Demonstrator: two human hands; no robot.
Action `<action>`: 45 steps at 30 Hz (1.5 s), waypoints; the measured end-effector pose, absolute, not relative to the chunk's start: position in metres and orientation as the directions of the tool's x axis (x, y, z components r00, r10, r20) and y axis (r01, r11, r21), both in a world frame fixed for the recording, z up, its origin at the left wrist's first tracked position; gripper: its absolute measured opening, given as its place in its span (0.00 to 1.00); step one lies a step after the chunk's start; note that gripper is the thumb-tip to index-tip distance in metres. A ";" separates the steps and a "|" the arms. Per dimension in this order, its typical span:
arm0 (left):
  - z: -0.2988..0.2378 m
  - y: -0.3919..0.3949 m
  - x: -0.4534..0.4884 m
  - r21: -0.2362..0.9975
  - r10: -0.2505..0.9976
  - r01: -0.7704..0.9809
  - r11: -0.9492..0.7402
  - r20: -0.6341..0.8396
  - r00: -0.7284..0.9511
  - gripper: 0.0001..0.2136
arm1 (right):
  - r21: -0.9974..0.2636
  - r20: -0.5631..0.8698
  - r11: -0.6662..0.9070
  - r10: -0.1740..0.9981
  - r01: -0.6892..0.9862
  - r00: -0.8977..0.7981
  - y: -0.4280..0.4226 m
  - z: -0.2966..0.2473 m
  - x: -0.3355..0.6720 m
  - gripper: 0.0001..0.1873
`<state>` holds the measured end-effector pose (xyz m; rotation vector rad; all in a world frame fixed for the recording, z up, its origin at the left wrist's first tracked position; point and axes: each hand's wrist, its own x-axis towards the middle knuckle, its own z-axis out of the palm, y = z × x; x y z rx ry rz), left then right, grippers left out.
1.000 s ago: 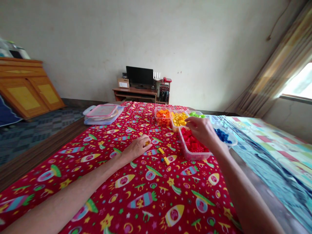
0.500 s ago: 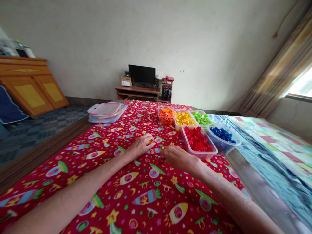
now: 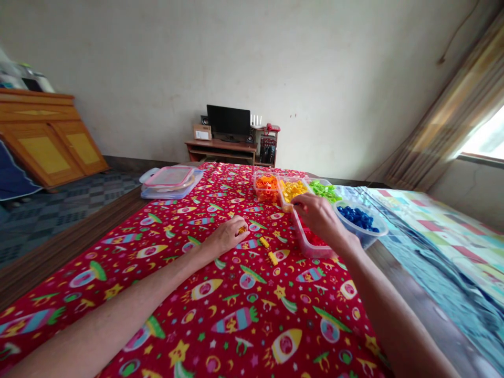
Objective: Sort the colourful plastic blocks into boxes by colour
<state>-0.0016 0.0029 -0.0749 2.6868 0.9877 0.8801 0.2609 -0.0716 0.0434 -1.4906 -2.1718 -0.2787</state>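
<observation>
My left hand (image 3: 229,235) rests on the red patterned cloth (image 3: 236,283), its fingers curled around small yellow bricks (image 3: 241,229). Two yellow toy bricks (image 3: 273,258) lie end to end on the cloth to its right, apart from both hands. Above the tub of red bricks (image 3: 305,239) is my right hand (image 3: 317,212), fingers bent together and pointing at the near edge of the tub of yellow bricks (image 3: 290,190). Whatever its fingertips hold, if anything, is hidden. The hand and forearm cover much of the red tub.
Tubs of orange bricks (image 3: 268,188), green bricks (image 3: 323,190) and blue pieces (image 3: 358,218) stand around the red and yellow ones. Stacked lids (image 3: 171,181) lie at the table's far left. A bed with a patchwork cover (image 3: 444,231) adjoins on the right.
My right hand has moved up and right from the cloth to over the red tub, uncovering the two yellow bricks. My left hand stays in place.
</observation>
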 end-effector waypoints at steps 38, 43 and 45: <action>-0.079 0.002 0.000 0.303 0.603 0.523 -0.797 0.460 0.652 0.12 | 0.100 0.086 0.464 0.877 0.880 -0.472 -0.097 -0.002 0.201 0.17; -0.078 0.002 0.000 0.289 0.624 0.557 -0.779 0.446 0.642 0.11 | 0.092 0.166 0.430 0.883 0.898 -0.439 -0.082 -0.030 0.201 0.12; -0.077 0.001 0.001 0.285 0.638 0.576 -0.766 0.439 0.632 0.11 | 0.064 0.202 0.474 0.856 0.878 -0.476 -0.076 -0.045 0.201 0.10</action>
